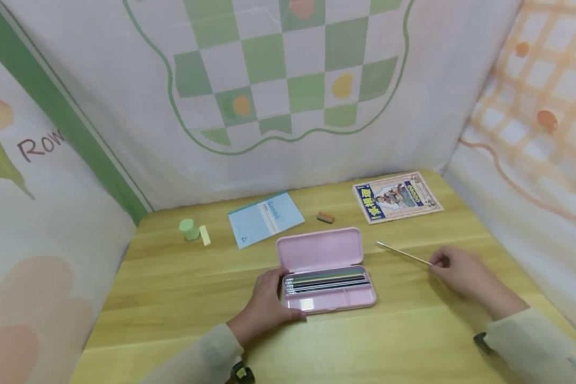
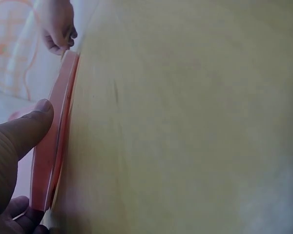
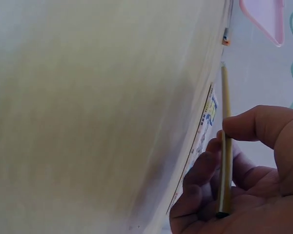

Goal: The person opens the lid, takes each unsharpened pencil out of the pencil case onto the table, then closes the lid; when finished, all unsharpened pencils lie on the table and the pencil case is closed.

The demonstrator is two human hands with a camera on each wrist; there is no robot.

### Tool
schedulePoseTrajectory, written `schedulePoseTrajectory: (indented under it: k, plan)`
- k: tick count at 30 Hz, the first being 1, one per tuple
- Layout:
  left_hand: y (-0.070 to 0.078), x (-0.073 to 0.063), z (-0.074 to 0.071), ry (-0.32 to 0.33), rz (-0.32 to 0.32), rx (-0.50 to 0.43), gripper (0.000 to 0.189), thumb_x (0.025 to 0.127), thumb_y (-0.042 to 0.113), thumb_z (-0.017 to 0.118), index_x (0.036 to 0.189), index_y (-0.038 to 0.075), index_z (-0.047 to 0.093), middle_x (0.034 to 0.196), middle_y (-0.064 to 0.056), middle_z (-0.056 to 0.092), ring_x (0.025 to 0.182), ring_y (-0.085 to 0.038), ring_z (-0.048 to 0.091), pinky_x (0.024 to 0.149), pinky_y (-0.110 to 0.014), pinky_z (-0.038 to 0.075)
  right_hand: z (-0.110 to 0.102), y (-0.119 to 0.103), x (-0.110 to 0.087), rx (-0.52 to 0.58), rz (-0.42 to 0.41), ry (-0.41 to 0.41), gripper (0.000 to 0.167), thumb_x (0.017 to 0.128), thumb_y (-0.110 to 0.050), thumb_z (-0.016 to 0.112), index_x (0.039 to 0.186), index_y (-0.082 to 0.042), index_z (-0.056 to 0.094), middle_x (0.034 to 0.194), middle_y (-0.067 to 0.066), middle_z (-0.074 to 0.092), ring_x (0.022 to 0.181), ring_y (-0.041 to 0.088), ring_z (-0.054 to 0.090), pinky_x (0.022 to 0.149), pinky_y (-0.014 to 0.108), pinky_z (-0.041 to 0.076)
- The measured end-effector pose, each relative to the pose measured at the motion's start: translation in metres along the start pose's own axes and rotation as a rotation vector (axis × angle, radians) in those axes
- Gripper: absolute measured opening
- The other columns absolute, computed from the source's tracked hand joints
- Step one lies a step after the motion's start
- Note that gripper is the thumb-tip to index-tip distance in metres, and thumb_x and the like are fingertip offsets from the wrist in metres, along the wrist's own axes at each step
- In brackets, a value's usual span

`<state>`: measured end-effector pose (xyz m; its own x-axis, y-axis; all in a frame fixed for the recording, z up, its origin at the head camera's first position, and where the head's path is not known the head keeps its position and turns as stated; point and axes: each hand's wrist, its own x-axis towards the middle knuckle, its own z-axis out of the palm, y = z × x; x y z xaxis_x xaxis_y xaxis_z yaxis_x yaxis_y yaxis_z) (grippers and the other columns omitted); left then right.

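An open pink pencil case lies on the table with its lid tipped back. Several pencils lie side by side in its rear compartment. My left hand grips the case's left end, thumb along the front wall and fingers toward the back; the left wrist view shows the thumb against the pink side. Off to the right of the case, my right hand pinches a slim yellowish pencil between thumb and fingers. Its far end points left toward the case, and its dark near end sits by the palm.
Behind the case lie a light blue notebook, a small orange-and-dark block and a colourful booklet. A green round container and a pale yellow strip are at the left. Patterned cloth walls enclose the wooden table.
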<state>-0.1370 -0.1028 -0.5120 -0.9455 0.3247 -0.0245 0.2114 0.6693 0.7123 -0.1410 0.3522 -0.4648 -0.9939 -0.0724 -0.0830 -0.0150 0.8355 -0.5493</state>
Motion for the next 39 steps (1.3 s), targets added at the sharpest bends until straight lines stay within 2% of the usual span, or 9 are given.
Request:
schedulePoseTrajectory:
  k: [5, 11, 15, 18, 22, 25, 28, 33, 39]
  plan:
    - [0.001, -0.001, 0.000, -0.005, 0.001, -0.001, 0.123, 0.055, 0.054, 0.099, 0.153, 0.006, 0.043, 0.152, -0.013, 0.049, 0.142, -0.034, 0.040, 0.121, -0.053, 0.032, 0.002, 0.003, 0.003, -0.040, 0.007, -0.064, 0.016, 0.094, -0.018, 0.071, 0.097, -0.002, 0.069, 0.088, 0.005, 0.068, 0.078, 0.021, 0.060, 0.071, 0.043, 0.054]
    - [0.004, -0.002, -0.002, -0.002, 0.011, -0.006, 0.121, 0.056, 0.052, 0.099, 0.153, 0.005, 0.043, 0.153, -0.013, 0.049, 0.142, -0.035, 0.040, 0.121, -0.053, 0.031, 0.002, 0.002, 0.008, -0.108, 0.003, -0.079, 0.018, 0.092, -0.019, 0.070, 0.096, -0.001, 0.069, 0.090, 0.009, 0.069, 0.079, 0.023, 0.061, 0.077, 0.054, 0.054]
    - [0.005, -0.002, -0.002, 0.000, 0.017, -0.003, 0.121, 0.055, 0.051, 0.099, 0.152, 0.005, 0.044, 0.152, -0.013, 0.049, 0.142, -0.034, 0.040, 0.122, -0.053, 0.031, 0.001, -0.009, 0.005, -0.116, 0.005, -0.083, 0.018, 0.093, -0.020, 0.070, 0.094, -0.002, 0.068, 0.087, 0.007, 0.067, 0.078, 0.022, 0.060, 0.076, 0.054, 0.054]
    - [0.005, -0.002, -0.002, 0.000, 0.018, 0.004, 0.121, 0.055, 0.051, 0.099, 0.152, 0.006, 0.044, 0.152, -0.012, 0.049, 0.142, -0.034, 0.040, 0.122, -0.052, 0.031, 0.003, -0.029, 0.000, -0.118, -0.009, -0.081, 0.016, 0.093, -0.021, 0.070, 0.091, -0.006, 0.067, 0.084, 0.004, 0.066, 0.076, 0.021, 0.059, 0.073, 0.050, 0.054]
    - [0.003, -0.002, -0.002, 0.005, 0.024, 0.006, 0.120, 0.056, 0.051, 0.099, 0.152, 0.005, 0.044, 0.152, -0.014, 0.049, 0.142, -0.035, 0.040, 0.121, -0.053, 0.031, 0.014, -0.069, -0.002, -0.021, -0.095, -0.095, 0.012, 0.091, -0.021, 0.075, 0.092, -0.011, 0.067, 0.085, 0.000, 0.065, 0.078, 0.017, 0.059, 0.071, 0.039, 0.055]
    - [0.002, -0.002, -0.002, 0.009, 0.028, 0.006, 0.120, 0.056, 0.050, 0.099, 0.152, 0.004, 0.044, 0.152, -0.014, 0.049, 0.141, -0.036, 0.040, 0.121, -0.055, 0.032, 0.029, -0.097, 0.000, 0.104, -0.201, -0.128, 0.014, 0.089, -0.019, 0.079, 0.095, -0.012, 0.069, 0.090, -0.003, 0.067, 0.085, 0.015, 0.061, 0.076, 0.035, 0.057]
    - [0.001, -0.002, -0.002, 0.005, 0.026, 0.007, 0.120, 0.056, 0.051, 0.099, 0.152, 0.005, 0.044, 0.152, -0.013, 0.049, 0.142, -0.035, 0.040, 0.121, -0.054, 0.031, 0.048, -0.114, 0.005, 0.188, -0.297, -0.171, 0.017, 0.088, -0.018, 0.080, 0.099, -0.011, 0.070, 0.096, -0.002, 0.069, 0.092, 0.014, 0.064, 0.083, 0.034, 0.059]
    - [-0.002, -0.001, 0.001, -0.004, 0.016, -0.003, 0.120, 0.056, 0.052, 0.099, 0.153, 0.007, 0.043, 0.153, -0.012, 0.048, 0.143, -0.034, 0.039, 0.122, -0.053, 0.030, 0.074, -0.126, 0.013, 0.184, -0.357, -0.200, 0.020, 0.086, -0.014, 0.082, 0.101, -0.008, 0.071, 0.098, 0.003, 0.068, 0.091, 0.018, 0.064, 0.082, 0.034, 0.058]
    - [-0.003, 0.000, 0.000, -0.002, 0.013, 0.001, 0.121, 0.056, 0.054, 0.098, 0.153, 0.007, 0.043, 0.154, -0.012, 0.047, 0.143, -0.034, 0.038, 0.122, -0.053, 0.031, 0.087, -0.132, 0.016, 0.138, -0.365, -0.193, 0.023, 0.082, -0.013, 0.084, 0.102, -0.009, 0.072, 0.095, 0.000, 0.068, 0.088, 0.017, 0.063, 0.079, 0.036, 0.057]
